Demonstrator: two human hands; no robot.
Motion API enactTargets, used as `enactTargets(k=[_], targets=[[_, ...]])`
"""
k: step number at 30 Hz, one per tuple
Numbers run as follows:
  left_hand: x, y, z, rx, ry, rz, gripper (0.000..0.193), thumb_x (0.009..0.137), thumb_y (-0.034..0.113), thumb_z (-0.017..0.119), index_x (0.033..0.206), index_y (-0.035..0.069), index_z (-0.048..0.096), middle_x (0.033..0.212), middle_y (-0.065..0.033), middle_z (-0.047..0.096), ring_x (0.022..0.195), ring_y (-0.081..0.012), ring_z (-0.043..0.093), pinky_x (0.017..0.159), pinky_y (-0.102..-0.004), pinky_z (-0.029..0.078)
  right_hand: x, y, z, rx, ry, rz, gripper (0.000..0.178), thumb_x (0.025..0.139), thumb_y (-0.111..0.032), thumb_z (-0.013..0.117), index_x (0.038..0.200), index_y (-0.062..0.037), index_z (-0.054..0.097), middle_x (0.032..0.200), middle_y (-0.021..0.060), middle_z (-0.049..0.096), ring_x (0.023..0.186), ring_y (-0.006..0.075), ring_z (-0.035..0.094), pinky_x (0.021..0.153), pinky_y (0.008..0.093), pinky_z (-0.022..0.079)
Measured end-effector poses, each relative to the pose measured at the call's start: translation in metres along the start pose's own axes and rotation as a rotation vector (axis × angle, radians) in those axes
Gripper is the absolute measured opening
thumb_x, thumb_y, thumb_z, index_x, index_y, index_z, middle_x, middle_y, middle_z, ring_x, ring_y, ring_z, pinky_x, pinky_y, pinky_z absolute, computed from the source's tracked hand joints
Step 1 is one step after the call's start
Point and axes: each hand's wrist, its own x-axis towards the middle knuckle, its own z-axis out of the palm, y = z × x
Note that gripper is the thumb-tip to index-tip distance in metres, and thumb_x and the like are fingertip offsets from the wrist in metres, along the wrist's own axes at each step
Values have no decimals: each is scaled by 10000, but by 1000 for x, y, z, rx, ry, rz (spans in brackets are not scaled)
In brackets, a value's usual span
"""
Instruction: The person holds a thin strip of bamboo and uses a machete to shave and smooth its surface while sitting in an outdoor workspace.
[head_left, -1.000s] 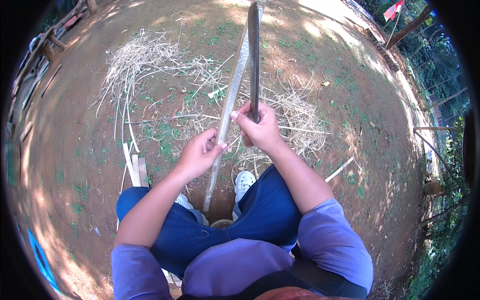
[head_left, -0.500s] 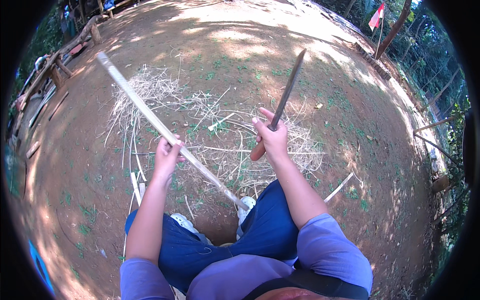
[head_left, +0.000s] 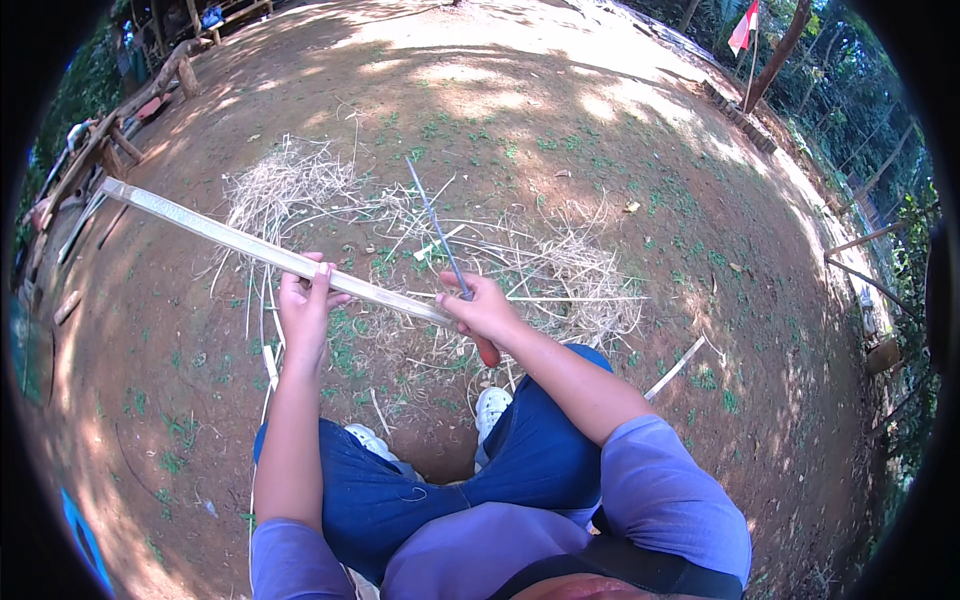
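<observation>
Swung flatter toward nine o'clock since half a second ago, a pale strip (head_left: 210, 228) slants from near the centre to between nine and ten o'clock, while the knife (head_left: 437, 228), which pointed toward one o'clock, now tips toward eleven. The right hand (head_left: 482, 308) has drawn in to the strip's near end. Long, straight and flat-sided, the strip looks cream-coloured and fibrous, with a squared, darker far tip. The left hand (head_left: 308, 305) is closed around it near mid-length, thumb across the top. The right hand wraps the knife's reddish-brown handle (head_left: 488, 352), the narrow grey blade (head_left: 425, 195) jutting past the thumb; whether it also touches the strip cannot be told. Curled, wiry shavings (head_left: 285, 190) lie heaped at ten o'clock, and a looser tangle (head_left: 590, 290) spreads toward three, over brown soil (head_left: 170, 330) dotted with green sprigs. Perforated white shoes (head_left: 490, 408) and creased blue jeans (head_left: 500, 500) show at six o'clock.
</observation>
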Motion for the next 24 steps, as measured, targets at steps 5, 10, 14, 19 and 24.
enactTargets(k=[5,10,14,19,24], targets=[[-2,-3,-1,26,26,-29,409,1025,210,633,1361,24,494,1131,-107,642,977,-143,664,742,-271,632,8,5,0,-98,-190,81,681,857,-306,819,1389,37,567,793,31,661,538,73,557,469,237,446],[-5,1,-4,206,-68,49,563,1018,235,640,1486,29,406,1213,-149,644,1010,-189,671,772,-305,595,12,17,0,-53,-183,100,731,840,-299,841,1415,37,539,792,39,655,524,73,533,449,239,427],[-11,1,-16,659,-169,157,710,987,264,661,1560,33,311,1254,-174,662,1040,-233,675,807,-361,552,23,8,-17,26,-15,67,798,819,-284,854,1442,57,491,826,70,657,523,80,531,440,247,424],[-15,6,-30,825,-257,143,804,957,305,686,1597,53,269,1207,-147,696,990,-235,689,820,-343,541,45,-1,-77,181,305,2,835,829,-235,846,1482,53,411,876,83,667,528,78,530,435,252,432],[-16,11,-41,1000,-358,114,761,963,285,679,1589,67,305,1171,-143,705,965,-232,700,862,-380,544,13,-1,-156,297,677,-46,725,859,-234,831,1432,10,461,868,72,637,523,88,534,429,249,436]])
